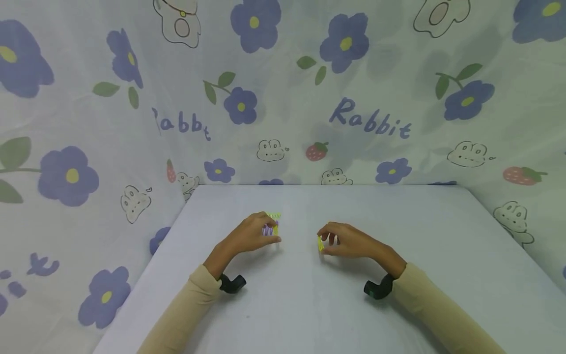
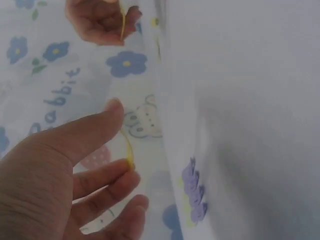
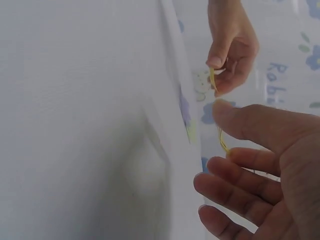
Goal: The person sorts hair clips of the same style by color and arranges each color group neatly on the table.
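Across the white table (image 1: 309, 309), seen as a dial from the head camera, two bare hands are held apart, the right hand (image 1: 349, 240) at 3 o'clock from the left hand (image 1: 249, 236). By the left hand, a thin left yellow strip (image 2: 128, 147) is held between thumb and forefinger, the tips set a little apart and bridged by it; in the head view it is seen at 3 o'clock from that hand's middle. By the right hand, a similar right yellow strip (image 3: 222, 140) is held in the same manner, at 9 o'clock from that hand (the other fingers are loosely bent). How firmly either is gripped cannot be told.

Just beyond the left fingertips, a row of purple pieces (image 2: 194, 192) is laid on the table, partly hidden in the head view; at 12 o'clock from it a yellow-green piece (image 1: 275, 215) is seen. A black device is worn on each wrist, below beige sleeves (image 1: 181, 307). At 12 o'clock, behind the table, a white cloth (image 1: 292, 113) is hung, printed with blue flowers, rabbits and strawberries.
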Tool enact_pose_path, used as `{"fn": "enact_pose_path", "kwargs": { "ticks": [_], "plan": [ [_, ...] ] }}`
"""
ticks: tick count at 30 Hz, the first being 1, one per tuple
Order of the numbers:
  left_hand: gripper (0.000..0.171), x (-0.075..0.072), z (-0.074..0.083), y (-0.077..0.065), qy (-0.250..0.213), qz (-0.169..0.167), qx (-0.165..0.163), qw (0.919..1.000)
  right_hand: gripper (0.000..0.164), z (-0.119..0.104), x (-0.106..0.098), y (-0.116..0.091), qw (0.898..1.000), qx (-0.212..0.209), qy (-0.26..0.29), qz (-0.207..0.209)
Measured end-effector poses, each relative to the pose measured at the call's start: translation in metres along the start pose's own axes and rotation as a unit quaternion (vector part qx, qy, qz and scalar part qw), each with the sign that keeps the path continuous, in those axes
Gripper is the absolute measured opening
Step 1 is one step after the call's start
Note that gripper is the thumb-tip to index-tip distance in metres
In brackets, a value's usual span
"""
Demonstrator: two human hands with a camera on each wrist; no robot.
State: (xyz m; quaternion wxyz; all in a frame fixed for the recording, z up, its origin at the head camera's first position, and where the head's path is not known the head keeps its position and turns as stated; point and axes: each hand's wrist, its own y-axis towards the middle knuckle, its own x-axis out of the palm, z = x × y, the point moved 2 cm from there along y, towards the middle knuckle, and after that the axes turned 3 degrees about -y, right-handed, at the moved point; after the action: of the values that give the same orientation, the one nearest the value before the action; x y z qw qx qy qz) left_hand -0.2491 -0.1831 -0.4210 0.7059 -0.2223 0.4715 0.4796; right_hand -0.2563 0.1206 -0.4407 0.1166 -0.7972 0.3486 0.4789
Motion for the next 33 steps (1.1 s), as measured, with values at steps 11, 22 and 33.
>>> {"fn": "enact_pose_path", "kwargs": {
  "ticks": [11,22,33],
  "plan": [
    [0.048,-0.01,-0.019,-0.014,-0.006,0.002,-0.056,0.9984,0.044,-0.011,0.014,0.031,1.0,-0.007,0.007,-0.019],
    [0.047,-0.007,-0.039,-0.026,-0.029,0.026,-0.084,0.9958,0.046,-0.03,0.029,0.061,1.0,0.0,0.015,0.007],
    [0.045,0.0,-0.046,-0.029,-0.022,0.021,-0.072,0.9969,0.047,-0.045,0.047,0.089,1.0,0.012,0.02,-0.008]
  ]
}}
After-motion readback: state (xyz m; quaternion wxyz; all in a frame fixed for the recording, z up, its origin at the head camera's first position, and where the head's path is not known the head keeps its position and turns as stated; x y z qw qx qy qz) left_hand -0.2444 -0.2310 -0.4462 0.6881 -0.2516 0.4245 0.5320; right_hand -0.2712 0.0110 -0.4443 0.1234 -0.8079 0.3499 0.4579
